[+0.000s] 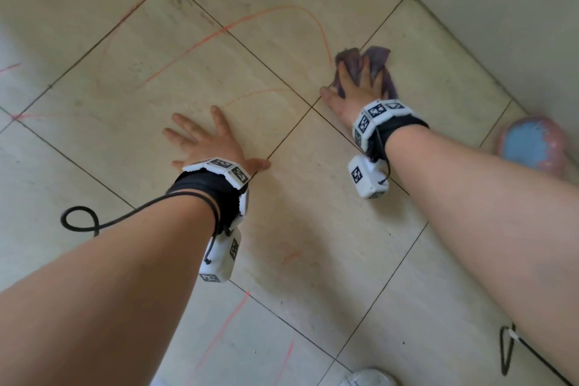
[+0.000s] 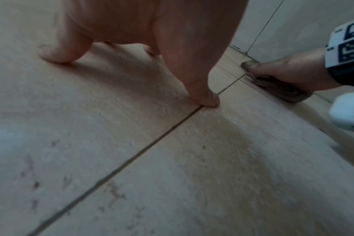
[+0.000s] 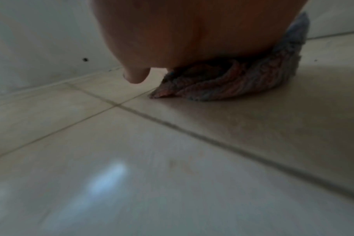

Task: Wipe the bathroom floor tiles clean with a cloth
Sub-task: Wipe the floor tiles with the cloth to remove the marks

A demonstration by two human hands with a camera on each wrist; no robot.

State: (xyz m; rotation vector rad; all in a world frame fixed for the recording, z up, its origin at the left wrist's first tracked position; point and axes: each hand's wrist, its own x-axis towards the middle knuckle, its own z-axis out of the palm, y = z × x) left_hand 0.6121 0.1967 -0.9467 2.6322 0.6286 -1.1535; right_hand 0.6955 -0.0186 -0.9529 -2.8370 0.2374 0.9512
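Observation:
The beige floor tiles (image 1: pixel 238 78) carry thin red scribble lines (image 1: pixel 282 9) and faint grey smudges. A crumpled purple cloth (image 1: pixel 380 56) lies on a tile near the wall. My right hand (image 1: pixel 357 88) presses down on it, and its fingers dig into folds that bunch up between them. In the right wrist view the cloth (image 3: pixel 222 84) sits under the palm (image 3: pixel 182 32), with the thumb hanging free beside it. My left hand (image 1: pixel 200 141) lies flat on the floor with spread fingers, its thumb (image 2: pixel 204 99) on a grout line, holding nothing.
A pale wall (image 1: pixel 501 9) runs along the upper right. A round pink and blue object (image 1: pixel 532 144) sits by the wall at the right. Black cables loop on the floor at the left (image 1: pixel 81 219) and at the lower right (image 1: pixel 507 351). A white shoe (image 1: pixel 366 378) shows at the bottom edge.

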